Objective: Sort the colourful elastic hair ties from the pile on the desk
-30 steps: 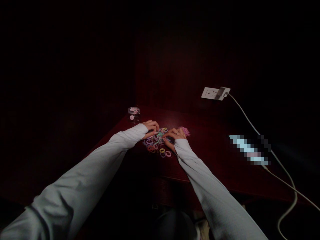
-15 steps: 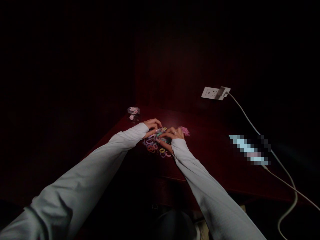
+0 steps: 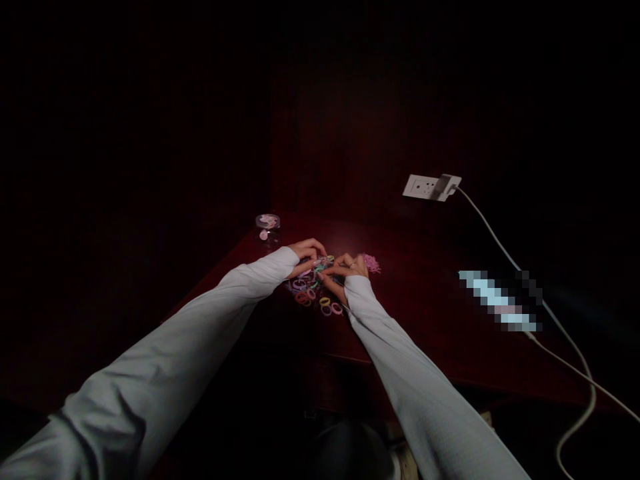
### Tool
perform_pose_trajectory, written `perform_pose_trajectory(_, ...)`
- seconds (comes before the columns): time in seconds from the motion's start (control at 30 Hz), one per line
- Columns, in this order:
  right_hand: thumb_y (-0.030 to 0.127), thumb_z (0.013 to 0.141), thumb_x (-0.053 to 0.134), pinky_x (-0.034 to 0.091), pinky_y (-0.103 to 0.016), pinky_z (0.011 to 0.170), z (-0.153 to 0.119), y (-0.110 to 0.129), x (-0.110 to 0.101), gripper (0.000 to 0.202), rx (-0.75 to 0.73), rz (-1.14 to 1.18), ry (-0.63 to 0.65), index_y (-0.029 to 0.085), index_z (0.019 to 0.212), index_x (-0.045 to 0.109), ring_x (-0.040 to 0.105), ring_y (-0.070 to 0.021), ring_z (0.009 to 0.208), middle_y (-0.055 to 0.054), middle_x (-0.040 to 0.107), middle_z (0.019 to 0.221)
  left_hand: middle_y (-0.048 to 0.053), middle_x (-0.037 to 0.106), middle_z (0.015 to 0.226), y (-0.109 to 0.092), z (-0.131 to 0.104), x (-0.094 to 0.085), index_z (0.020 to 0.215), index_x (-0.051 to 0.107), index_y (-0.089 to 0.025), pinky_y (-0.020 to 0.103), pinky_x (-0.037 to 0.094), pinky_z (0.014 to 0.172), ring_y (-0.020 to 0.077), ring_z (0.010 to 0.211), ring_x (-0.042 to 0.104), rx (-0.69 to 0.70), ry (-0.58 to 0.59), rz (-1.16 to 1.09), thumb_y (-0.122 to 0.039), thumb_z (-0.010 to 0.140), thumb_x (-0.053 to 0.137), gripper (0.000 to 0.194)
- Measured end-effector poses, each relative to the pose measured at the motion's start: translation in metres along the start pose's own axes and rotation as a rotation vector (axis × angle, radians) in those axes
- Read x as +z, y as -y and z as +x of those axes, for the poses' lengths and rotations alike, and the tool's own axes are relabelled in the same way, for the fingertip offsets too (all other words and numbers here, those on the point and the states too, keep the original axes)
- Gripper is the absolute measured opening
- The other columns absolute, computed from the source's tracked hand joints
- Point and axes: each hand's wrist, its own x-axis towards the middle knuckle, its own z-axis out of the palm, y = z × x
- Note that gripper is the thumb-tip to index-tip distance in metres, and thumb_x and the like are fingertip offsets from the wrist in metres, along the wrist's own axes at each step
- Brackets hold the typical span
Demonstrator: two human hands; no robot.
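Bands (image 3: 302,297) partly hidden by hands (image 3: 306,251), pixelated device (image 3: 495,299), cable (image 3: 593,395) cut off

Multicoloured bands (image 3: 311,293), dark red table (image 3: 420,293), grey sleeves (image 3: 200,333)

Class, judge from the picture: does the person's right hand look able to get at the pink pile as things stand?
Probably yes: the pink pile lies close beside the right hand, on its outer side, with nothing visible blocking the way. It would likely have to leave the coloured bands.
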Motion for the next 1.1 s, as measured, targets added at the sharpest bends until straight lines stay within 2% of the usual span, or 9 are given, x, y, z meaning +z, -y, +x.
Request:
perform_pose_trajectory(0.17, 0.042, 0.088, 0.086, 0.041, -0.041, 0.09, -0.001, 0.002, 0.0, 0.009, 0.003, -0.024, 0.02, 0.035, 0.093, 0.088, 0.051, -0.0251, 0.097, -0.006, 0.066, 0.096, 0.01, 0.067, 0.126, 0.001, 0.001, -0.002, 0.084, 0.06, -0.018, 0.033, 0.051, 0.101, 0.0192, 0.11, 0.065, 0.014, 0.013, 0.007, -0.03, 0.107, 0.052, 0.027)
perform_pose_trajectory(0.37, 0.043, 0.083, 0.09, 0.038, -0.04, 0.09, 0.0, -0.002, 0.009, 0.017, -0.003, -0.068, 0.007, 0.034, 0.097, 0.088, 0.049, -0.0256, 0.099, -0.006, 0.064, 0.096, 0.01, 0.068, 0.124, 0.003, 0.001, -0.002, 0.085, 0.06, -0.018, 0.033, 0.051, 0.099, 0.0188, 0.109, 0.065, 0.022, 0.018, 0.033, -0.029, 0.107, 0.051, 0.026)
perform_pose_trajectory(0.47, 0.044, 0.084, 0.089, 0.036, -0.038, 0.089, 0.001, 0.0, 0.008, 0.015, -0.008, -0.112, 0.055, 0.034, 0.096, 0.088, 0.047, -0.0254, 0.099, -0.006, 0.064, 0.099, 0.009, 0.07, 0.121, 0.006, 0.0, -0.007, 0.085, 0.06, -0.018, 0.031, 0.051, 0.092, 0.0176, 0.1, 0.065, 0.013, 0.049, 0.097, -0.031, 0.106, 0.051, 0.027)
perform_pose_trajectory(0.6, 0.047, 0.089, 0.083, 0.036, -0.037, 0.088, 0.001, 0.006, 0.001, 0.018, -0.059, -0.138, 0.156, 0.038, 0.104, 0.087, 0.047, -0.0255, 0.1, -0.007, 0.066, 0.106, 0.006, 0.071, 0.112, 0.011, -0.003, -0.012, 0.085, 0.061, -0.018, 0.026, 0.048, 0.082, 0.0141, 0.088, 0.064, -0.027, 0.075, 0.195, -0.028, 0.104, 0.052, 0.024)
perform_pose_trajectory(0.73, 0.048, 0.093, 0.079, 0.036, -0.037, 0.088, 0.0, 0.006, -0.002, 0.019, -0.088, -0.168, 0.197, 0.039, 0.109, 0.086, 0.048, -0.0258, 0.102, -0.008, 0.066, 0.112, 0.004, 0.071, 0.103, 0.013, -0.005, -0.011, 0.08, 0.06, -0.018, 0.023, 0.044, 0.075, 0.0119, 0.079, 0.062, -0.054, 0.143, 0.213, -0.026, 0.102, 0.053, 0.024)
perform_pose_trajectory(0.9, 0.045, 0.095, 0.076, 0.036, -0.038, 0.089, 0.001, 0.002, -0.001, 0.016, -0.077, -0.13, 0.205, 0.036, 0.104, 0.086, 0.047, -0.0261, 0.101, -0.008, 0.066, 0.109, 0.004, 0.07, 0.103, 0.011, -0.004, -0.01, 0.091, 0.063, -0.019, 0.025, 0.046, 0.081, 0.0151, 0.089, 0.064, -0.051, 0.166, 0.223, -0.03, 0.104, 0.051, 0.021)
perform_pose_trajectory(1.0, 0.042, 0.094, 0.078, 0.036, -0.038, 0.09, 0.0, 0.003, -0.001, 0.014, -0.08, -0.109, 0.179, 0.033, 0.101, 0.086, 0.046, -0.0257, 0.101, -0.008, 0.066, 0.108, 0.005, 0.072, 0.104, 0.006, -0.003, -0.013, 0.099, 0.067, -0.02, 0.029, 0.045, 0.088, 0.0192, 0.098, 0.064, -0.064, 0.169, 0.33, -0.029, 0.103, 0.052, 0.018)
perform_pose_trajectory(1.1, 0.038, 0.091, 0.081, 0.036, -0.037, 0.091, -0.001, 0.005, -0.001, 0.01, -0.07, -0.08, 0.152, 0.032, 0.098, 0.085, 0.046, -0.0251, 0.102, -0.006, 0.067, 0.106, 0.005, 0.074, 0.109, 0.002, -0.002, -0.014, 0.099, 0.07, -0.02, 0.035, 0.044, 0.097, 0.0225, 0.106, 0.06, -0.071, 0.141, 0.401, -0.03, 0.103, 0.055, 0.018)
